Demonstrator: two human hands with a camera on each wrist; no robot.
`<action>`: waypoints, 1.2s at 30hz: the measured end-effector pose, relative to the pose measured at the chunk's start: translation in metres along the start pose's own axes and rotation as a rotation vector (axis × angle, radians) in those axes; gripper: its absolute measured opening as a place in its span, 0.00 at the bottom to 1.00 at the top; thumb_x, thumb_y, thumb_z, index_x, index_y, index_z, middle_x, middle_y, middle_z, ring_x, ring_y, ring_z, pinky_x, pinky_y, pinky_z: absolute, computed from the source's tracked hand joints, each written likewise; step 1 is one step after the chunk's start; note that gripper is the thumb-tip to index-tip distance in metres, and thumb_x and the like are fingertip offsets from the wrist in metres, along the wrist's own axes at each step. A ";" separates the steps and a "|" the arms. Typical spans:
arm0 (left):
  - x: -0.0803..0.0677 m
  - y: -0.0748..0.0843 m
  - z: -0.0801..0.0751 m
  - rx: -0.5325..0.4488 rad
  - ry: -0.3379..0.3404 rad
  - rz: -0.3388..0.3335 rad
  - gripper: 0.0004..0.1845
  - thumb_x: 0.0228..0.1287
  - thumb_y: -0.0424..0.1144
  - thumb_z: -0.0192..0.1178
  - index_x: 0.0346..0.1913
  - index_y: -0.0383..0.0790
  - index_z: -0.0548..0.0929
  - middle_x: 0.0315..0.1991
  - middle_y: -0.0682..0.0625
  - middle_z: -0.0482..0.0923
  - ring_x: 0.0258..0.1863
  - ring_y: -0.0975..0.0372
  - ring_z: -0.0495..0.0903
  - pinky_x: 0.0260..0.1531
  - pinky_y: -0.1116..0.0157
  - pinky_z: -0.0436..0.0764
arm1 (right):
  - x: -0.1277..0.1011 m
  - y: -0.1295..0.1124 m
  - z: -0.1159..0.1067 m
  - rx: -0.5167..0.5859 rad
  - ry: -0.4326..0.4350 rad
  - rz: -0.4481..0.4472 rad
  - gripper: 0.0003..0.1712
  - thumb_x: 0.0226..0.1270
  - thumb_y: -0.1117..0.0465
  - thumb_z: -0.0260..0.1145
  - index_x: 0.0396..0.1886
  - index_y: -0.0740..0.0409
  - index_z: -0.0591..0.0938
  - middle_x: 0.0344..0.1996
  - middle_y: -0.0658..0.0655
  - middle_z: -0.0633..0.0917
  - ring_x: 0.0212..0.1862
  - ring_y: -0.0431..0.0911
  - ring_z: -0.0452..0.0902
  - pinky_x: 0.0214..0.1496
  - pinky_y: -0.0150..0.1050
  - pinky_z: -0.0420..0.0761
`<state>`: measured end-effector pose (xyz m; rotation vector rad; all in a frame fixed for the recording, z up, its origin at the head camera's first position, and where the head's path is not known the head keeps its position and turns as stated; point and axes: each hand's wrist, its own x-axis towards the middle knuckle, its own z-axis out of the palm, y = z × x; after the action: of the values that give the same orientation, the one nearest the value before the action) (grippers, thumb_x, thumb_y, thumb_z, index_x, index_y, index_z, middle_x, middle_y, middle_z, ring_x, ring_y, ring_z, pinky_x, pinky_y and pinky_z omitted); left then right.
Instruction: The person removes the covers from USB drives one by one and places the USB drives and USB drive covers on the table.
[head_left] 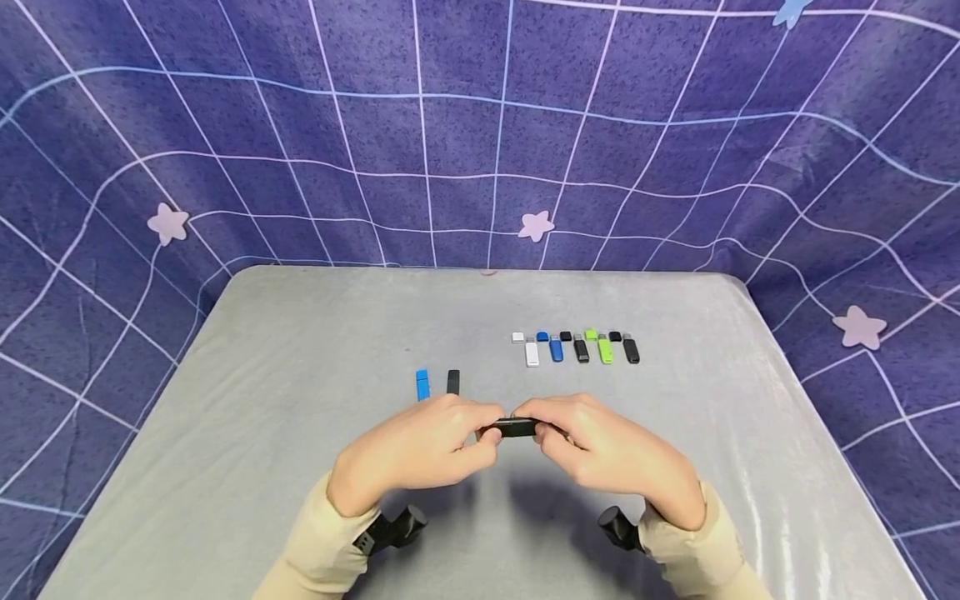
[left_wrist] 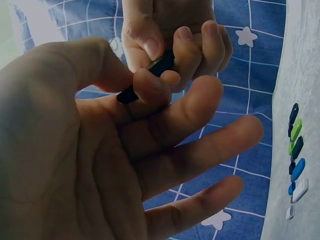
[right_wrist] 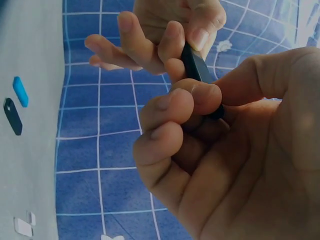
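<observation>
L hand (head_left: 435,442) & R hand (head_left: 600,442), each extending from a cream sleeve (head_left: 330,537) w/ a black wrist cam (head_left: 401,527), are both gripping 1 black USB stick (head_left: 516,427). L thumb & index are pinching 1 end; the other 3 L fingers are spreading loosely (L wrist view). R thumb & index are pinching the opp. end; the remaining R fingers are curling inward. Stick is running approx. horiz. betw. the hands, raised above the grey table (head_left: 315,333). Fingers are covering its ends; cannot tell if a cap is on.

Just beyond L hand: 1 blue stick (head_left: 422,383) & 1 dark stick (head_left: 453,382) are lying side by side, apart; L hand is hiding the dark one's near end.

Farther, to R: 5 uncapped sticks (head_left: 581,350) are forming a row, L→R white, blue, black, green, black, metal plugs facing away. 5 caps (head_left: 566,336), matching colours, are sitting beside the plugs, L side.

Behind table: purple-blue cloth (head_left: 375,133) w/ gridlines & pale stars (head_left: 537,226) is hanging.
</observation>
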<state>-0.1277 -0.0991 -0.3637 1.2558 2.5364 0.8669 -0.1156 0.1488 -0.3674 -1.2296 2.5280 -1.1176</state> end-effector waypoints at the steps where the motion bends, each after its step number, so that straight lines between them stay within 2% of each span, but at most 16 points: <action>1: 0.000 0.000 0.000 -0.001 0.001 -0.001 0.11 0.68 0.37 0.50 0.27 0.50 0.68 0.19 0.62 0.60 0.17 0.75 0.59 0.20 0.75 0.60 | 0.000 0.000 0.000 -0.002 -0.001 0.003 0.22 0.70 0.74 0.50 0.48 0.46 0.84 0.23 0.39 0.69 0.24 0.29 0.61 0.29 0.27 0.70; 7: -0.002 -0.003 0.001 -0.008 0.058 0.039 0.11 0.68 0.34 0.48 0.27 0.50 0.69 0.21 0.63 0.63 0.20 0.74 0.61 0.22 0.75 0.62 | 0.000 0.002 -0.001 -0.012 0.041 0.014 0.25 0.68 0.75 0.50 0.48 0.46 0.85 0.24 0.40 0.72 0.25 0.30 0.63 0.29 0.28 0.72; 13: -0.002 -0.003 0.002 0.010 0.107 0.043 0.14 0.73 0.37 0.50 0.26 0.51 0.69 0.21 0.64 0.63 0.20 0.74 0.63 0.21 0.74 0.62 | 0.000 0.004 -0.002 -0.042 0.076 0.003 0.24 0.68 0.74 0.50 0.46 0.44 0.85 0.23 0.39 0.72 0.24 0.29 0.62 0.28 0.27 0.70; 21: -0.001 -0.003 0.002 0.029 0.111 0.049 0.15 0.72 0.35 0.49 0.24 0.49 0.63 0.21 0.61 0.58 0.20 0.73 0.59 0.21 0.74 0.60 | 0.002 0.006 0.002 0.153 0.026 -0.034 0.23 0.72 0.75 0.46 0.43 0.45 0.81 0.18 0.42 0.72 0.23 0.30 0.66 0.25 0.28 0.71; 24: -0.001 -0.003 0.003 0.044 0.114 0.046 0.15 0.70 0.34 0.49 0.24 0.49 0.63 0.20 0.61 0.57 0.20 0.73 0.57 0.21 0.74 0.58 | 0.002 0.007 0.004 0.182 0.015 -0.019 0.23 0.73 0.75 0.45 0.42 0.45 0.81 0.17 0.43 0.71 0.22 0.31 0.66 0.23 0.27 0.70; 32: 0.002 -0.003 0.007 0.077 0.133 0.050 0.17 0.70 0.34 0.50 0.22 0.49 0.62 0.19 0.62 0.57 0.20 0.72 0.58 0.21 0.75 0.58 | 0.004 0.008 0.004 0.131 0.027 0.046 0.26 0.73 0.75 0.45 0.42 0.41 0.82 0.17 0.38 0.66 0.21 0.30 0.60 0.24 0.27 0.66; 36: 0.007 -0.005 0.009 0.120 0.160 0.051 0.17 0.68 0.34 0.50 0.21 0.49 0.61 0.19 0.62 0.56 0.20 0.71 0.58 0.22 0.74 0.58 | 0.005 0.009 0.003 0.097 0.033 0.077 0.26 0.73 0.74 0.46 0.45 0.42 0.84 0.18 0.38 0.66 0.20 0.31 0.60 0.25 0.28 0.67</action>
<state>-0.1321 -0.0924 -0.3734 1.3412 2.7287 0.8702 -0.1230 0.1468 -0.3745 -1.0897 2.4888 -1.2368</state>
